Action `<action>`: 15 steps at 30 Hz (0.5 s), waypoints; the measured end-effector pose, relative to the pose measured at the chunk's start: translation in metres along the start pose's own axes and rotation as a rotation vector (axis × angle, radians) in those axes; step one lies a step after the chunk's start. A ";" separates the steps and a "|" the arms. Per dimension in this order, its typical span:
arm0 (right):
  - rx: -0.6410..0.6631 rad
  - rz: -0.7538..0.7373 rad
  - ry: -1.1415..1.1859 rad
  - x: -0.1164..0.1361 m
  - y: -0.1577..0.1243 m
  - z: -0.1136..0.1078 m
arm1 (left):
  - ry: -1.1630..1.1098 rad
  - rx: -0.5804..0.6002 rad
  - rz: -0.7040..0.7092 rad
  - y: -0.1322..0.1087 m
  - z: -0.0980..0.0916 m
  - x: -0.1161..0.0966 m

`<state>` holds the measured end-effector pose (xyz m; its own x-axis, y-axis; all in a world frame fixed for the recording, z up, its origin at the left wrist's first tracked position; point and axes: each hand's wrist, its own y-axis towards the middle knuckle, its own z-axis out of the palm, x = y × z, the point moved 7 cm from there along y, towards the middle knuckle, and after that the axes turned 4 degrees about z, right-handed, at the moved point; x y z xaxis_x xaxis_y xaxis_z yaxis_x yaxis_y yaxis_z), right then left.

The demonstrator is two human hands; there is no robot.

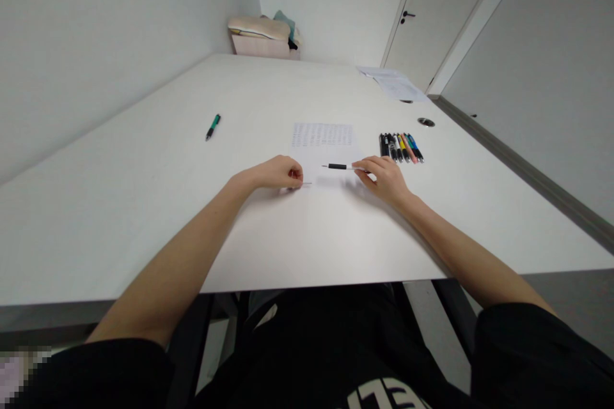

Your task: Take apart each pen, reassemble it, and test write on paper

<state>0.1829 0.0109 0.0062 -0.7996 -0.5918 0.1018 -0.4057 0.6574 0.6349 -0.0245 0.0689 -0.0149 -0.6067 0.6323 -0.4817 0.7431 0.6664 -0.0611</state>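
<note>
My right hand (382,177) is closed around the rear part of a white pen with a black grip (338,167). The pen lies level just above the table, its tip pointing left. To the left, my left hand (283,172) is pinched, low over the table. A short, thin piece (307,183) sticks out to the right from its fingertips; the rest of it is hidden and its kind is too small to make out. The two hands are apart, with the pen's tip between them. A printed sheet (322,135) lies flat just beyond both hands.
A row of several pens (401,148) lies to the right of the sheet. A green and black pen (213,127) is alone on the left. Papers (396,84) rest at the far right of the white table (144,217), near a round metal grommet (426,122).
</note>
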 end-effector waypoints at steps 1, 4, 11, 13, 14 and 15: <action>-0.001 0.001 0.001 0.000 0.000 0.000 | 0.009 -0.047 0.000 0.000 -0.004 -0.001; 0.003 0.002 0.000 0.000 0.000 0.001 | 0.060 -0.212 0.019 0.000 -0.018 -0.006; -0.014 -0.029 -0.003 0.004 0.000 -0.001 | 0.143 -0.376 0.125 -0.002 -0.028 -0.022; -0.002 -0.024 0.001 0.004 0.000 0.000 | 0.152 -0.379 0.145 -0.002 -0.027 -0.024; 0.000 -0.023 0.003 0.004 0.000 0.000 | 0.154 -0.378 0.150 -0.002 -0.027 -0.024; -0.001 -0.023 0.005 0.004 0.000 0.000 | 0.156 -0.376 0.153 -0.002 -0.027 -0.025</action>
<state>0.1795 0.0088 0.0063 -0.7880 -0.6089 0.0906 -0.4236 0.6431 0.6379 -0.0184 0.0628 0.0204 -0.5544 0.7679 -0.3209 0.6907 0.6396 0.3373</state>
